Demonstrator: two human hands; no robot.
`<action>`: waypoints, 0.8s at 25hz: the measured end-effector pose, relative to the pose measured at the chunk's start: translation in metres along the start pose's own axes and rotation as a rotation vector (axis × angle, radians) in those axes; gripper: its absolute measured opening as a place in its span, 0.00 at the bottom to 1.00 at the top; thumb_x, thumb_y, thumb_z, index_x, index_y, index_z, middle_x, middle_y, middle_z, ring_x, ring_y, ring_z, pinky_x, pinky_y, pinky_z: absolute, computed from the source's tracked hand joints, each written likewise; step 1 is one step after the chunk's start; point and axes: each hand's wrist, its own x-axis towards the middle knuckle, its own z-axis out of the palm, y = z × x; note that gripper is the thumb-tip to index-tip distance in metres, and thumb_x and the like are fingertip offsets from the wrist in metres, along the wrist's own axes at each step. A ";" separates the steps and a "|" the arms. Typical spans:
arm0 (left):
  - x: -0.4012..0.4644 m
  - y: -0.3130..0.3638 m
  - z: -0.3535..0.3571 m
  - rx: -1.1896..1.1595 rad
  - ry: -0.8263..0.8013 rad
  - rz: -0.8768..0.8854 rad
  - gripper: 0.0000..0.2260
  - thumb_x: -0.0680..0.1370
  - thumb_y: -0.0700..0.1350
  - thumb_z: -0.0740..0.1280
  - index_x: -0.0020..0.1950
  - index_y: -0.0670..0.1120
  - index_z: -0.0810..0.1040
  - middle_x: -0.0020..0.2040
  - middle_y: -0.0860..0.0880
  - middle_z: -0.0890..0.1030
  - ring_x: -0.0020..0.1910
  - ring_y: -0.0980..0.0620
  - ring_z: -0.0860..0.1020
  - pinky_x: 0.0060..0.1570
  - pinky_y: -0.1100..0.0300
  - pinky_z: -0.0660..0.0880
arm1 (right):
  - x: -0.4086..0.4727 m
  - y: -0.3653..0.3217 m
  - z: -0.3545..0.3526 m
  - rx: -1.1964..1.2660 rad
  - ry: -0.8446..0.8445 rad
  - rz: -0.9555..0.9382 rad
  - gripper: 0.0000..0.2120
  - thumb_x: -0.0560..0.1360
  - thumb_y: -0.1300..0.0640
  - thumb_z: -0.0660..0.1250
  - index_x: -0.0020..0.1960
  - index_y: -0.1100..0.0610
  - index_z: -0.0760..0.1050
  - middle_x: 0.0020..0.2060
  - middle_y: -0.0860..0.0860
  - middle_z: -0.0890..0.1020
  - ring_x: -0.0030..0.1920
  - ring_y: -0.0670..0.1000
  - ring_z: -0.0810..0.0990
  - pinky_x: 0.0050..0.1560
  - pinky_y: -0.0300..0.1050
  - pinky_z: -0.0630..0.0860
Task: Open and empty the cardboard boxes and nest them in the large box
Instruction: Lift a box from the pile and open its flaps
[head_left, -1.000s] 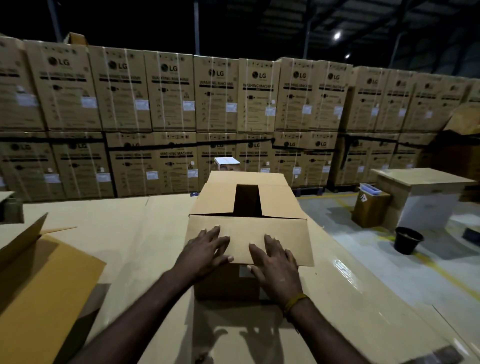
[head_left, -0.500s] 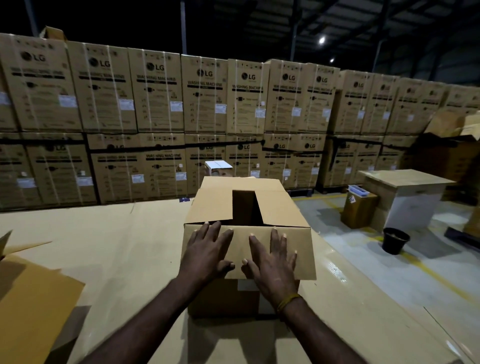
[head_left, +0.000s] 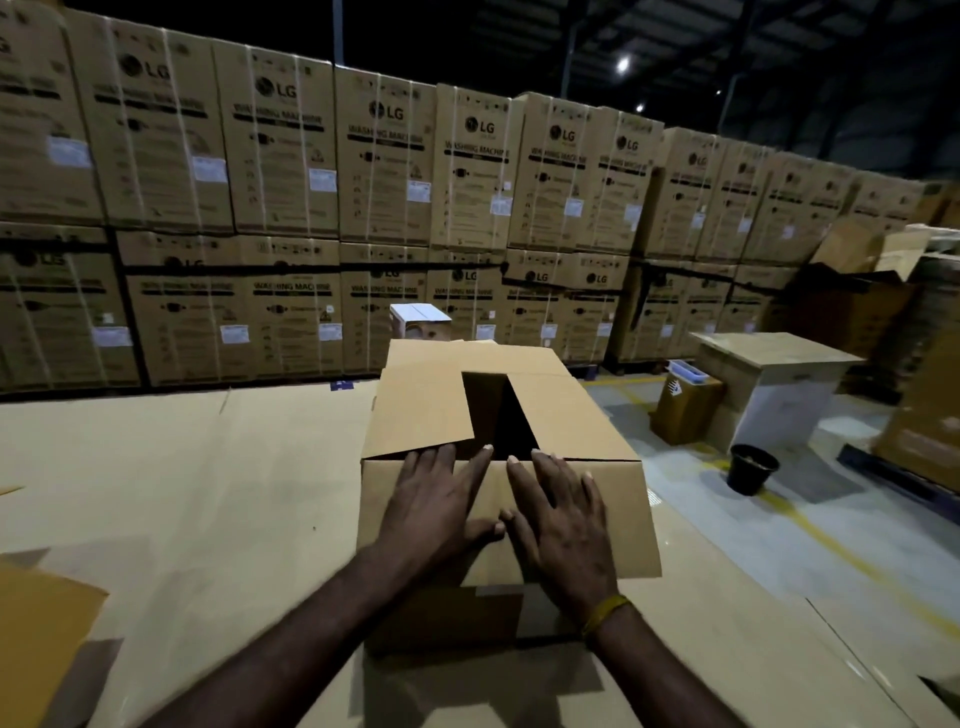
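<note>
A brown cardboard box (head_left: 576, 415) stands in front of me on flat cardboard sheets. Its two side flaps lie folded in, with a dark gap between them. The near flap (head_left: 628, 519) hangs down over the front wall. My left hand (head_left: 434, 512) and my right hand (head_left: 563, 525) lie flat on that near flap, side by side with straight fingers whose tips reach the top front edge. A corner of a larger open cardboard box (head_left: 41, 639) shows at the bottom left. Behind the box stands a small white box (head_left: 418, 319).
A wall of stacked LG washing machine cartons (head_left: 384, 171) fills the background. To the right are a cardboard-topped block (head_left: 774, 384), a small brown carton (head_left: 685, 410) with a blue tray on it, and a black bucket (head_left: 753, 467) on the grey floor with yellow lines.
Both hands slid up the near flap toward the top edge and came closer together. The flap swung down nearer the front wall. The view moved closer and turned right.
</note>
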 end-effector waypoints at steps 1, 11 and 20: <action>0.005 0.003 -0.001 -0.009 -0.009 0.014 0.40 0.75 0.70 0.61 0.80 0.59 0.44 0.77 0.43 0.59 0.75 0.43 0.59 0.73 0.48 0.55 | 0.000 0.006 -0.001 -0.016 -0.001 0.003 0.26 0.81 0.41 0.51 0.78 0.46 0.59 0.76 0.50 0.64 0.76 0.54 0.62 0.72 0.61 0.60; 0.049 0.037 -0.005 -0.171 -0.184 0.096 0.46 0.72 0.64 0.70 0.80 0.58 0.44 0.82 0.46 0.46 0.80 0.43 0.49 0.74 0.43 0.57 | 0.016 0.053 -0.021 -0.235 0.008 -0.004 0.32 0.81 0.38 0.53 0.81 0.45 0.47 0.81 0.52 0.48 0.80 0.59 0.46 0.73 0.67 0.50; 0.102 0.089 0.000 -0.330 -0.272 0.104 0.51 0.71 0.57 0.75 0.78 0.66 0.39 0.81 0.46 0.39 0.79 0.40 0.49 0.72 0.36 0.57 | 0.025 0.110 -0.022 -0.188 -0.019 0.248 0.40 0.78 0.30 0.48 0.81 0.49 0.41 0.80 0.53 0.38 0.79 0.58 0.43 0.71 0.68 0.61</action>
